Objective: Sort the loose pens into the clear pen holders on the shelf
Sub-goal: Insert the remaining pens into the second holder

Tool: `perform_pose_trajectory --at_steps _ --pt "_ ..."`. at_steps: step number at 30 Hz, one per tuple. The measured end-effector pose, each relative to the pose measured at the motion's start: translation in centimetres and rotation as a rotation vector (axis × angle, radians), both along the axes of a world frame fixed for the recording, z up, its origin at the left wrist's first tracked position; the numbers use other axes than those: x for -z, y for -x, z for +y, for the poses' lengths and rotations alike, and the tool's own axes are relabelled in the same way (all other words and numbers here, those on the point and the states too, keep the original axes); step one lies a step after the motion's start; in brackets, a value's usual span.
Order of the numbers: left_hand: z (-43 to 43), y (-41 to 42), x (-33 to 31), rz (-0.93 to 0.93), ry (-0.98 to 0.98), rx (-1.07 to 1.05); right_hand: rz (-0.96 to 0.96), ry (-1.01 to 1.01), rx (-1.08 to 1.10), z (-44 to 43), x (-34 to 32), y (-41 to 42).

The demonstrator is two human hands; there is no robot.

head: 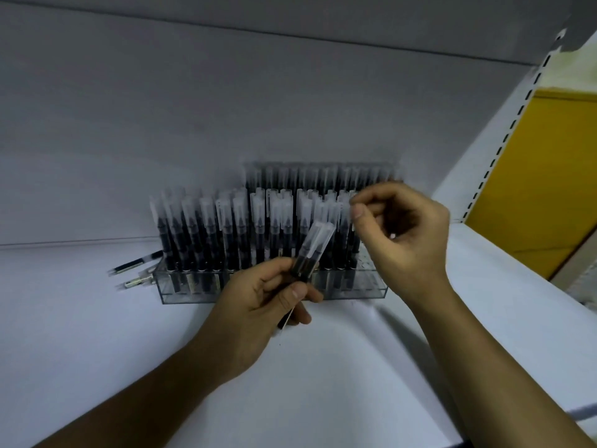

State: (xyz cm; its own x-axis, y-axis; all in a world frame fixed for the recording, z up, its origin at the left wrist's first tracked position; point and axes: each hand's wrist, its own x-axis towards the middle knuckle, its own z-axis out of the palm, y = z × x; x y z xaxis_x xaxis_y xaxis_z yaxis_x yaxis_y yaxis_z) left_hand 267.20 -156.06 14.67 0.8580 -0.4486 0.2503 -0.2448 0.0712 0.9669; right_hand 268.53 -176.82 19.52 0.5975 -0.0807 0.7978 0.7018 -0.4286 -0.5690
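Left hand (258, 305) grips pens (315, 244); right hand (403, 234) curled.

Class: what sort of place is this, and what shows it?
Probably a stationery shop display: a white shelf beside a slotted upright, with a clear pen holder packed with identical pens.

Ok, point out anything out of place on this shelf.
Two loose pens lie flat on the shelf just left of the clear holder; the stored pens stand upright in it.
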Motion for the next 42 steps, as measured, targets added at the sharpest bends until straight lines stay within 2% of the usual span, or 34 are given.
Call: perform_pose_trajectory --at_steps 3,5,12,21,28,35,42 --pt "-0.1 -0.1 0.0 -0.034 0.010 -0.019 0.182 0.000 -0.238 0.4 0.4 0.1" --pt "-0.1 -0.2 0.0 -0.039 0.032 -0.020 0.223 0.018 -0.294 0.6 0.5 0.1" --pt "-0.1 -0.3 0.2 -0.037 0.059 -0.003 0.237 -0.056 -0.311 0.8 0.1 0.2" --pt "0.2 -0.9 1.0 -0.103 0.011 -0.082 0.156 -0.348 -0.256 -0.8 -1.3 -0.1" --pt "-0.1 -0.9 0.8 0.077 0.114 -0.043 0.176 -0.571 -0.126 -1.9 -1.6 -0.9" --pt "0.0 -0.6 0.8 0.077 0.056 -0.004 0.064 -0.547 0.132 -3.0 -1.6 -1.3" --pt "0.0 -0.5 1.0 -0.041 0.013 0.052 -0.027 -0.270 0.283 -2.8 -1.1 -1.4"
